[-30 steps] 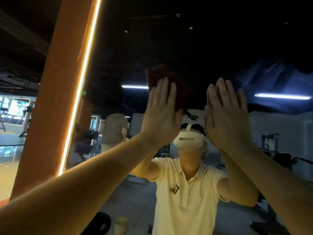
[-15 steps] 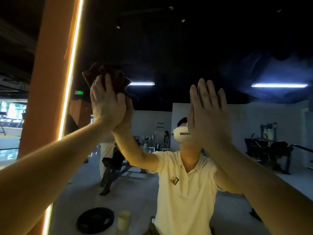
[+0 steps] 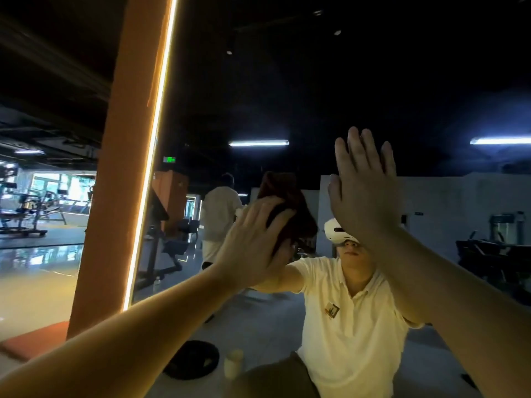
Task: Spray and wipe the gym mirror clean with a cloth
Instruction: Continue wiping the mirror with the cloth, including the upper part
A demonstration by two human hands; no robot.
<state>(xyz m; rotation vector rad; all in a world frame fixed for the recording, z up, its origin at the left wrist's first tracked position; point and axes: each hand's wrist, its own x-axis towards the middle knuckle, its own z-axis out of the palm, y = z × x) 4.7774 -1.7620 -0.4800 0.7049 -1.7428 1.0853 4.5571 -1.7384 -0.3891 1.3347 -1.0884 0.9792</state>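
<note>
The gym mirror (image 3: 373,81) fills the view ahead and reflects a person in a pale polo shirt with a white headset. My left hand (image 3: 253,239) presses a dark red cloth (image 3: 290,208) flat against the glass, fingers straight over it. The cloth shows above and to the right of my fingers. My right hand (image 3: 365,193) rests flat on the mirror to the right of the cloth, fingers straight and pointing up, holding nothing.
An orange pillar (image 3: 123,168) with a bright light strip (image 3: 149,173) frames the mirror's left edge. Low in the mirror stand a pale bottle (image 3: 233,366) and a black weight plate (image 3: 192,359). Gym machines and another person (image 3: 219,216) show in the reflection.
My left hand has swept the cloth from the mirror's left edge back to the right and lower, near my right hand. The right hand has stayed flat on the glass.
</note>
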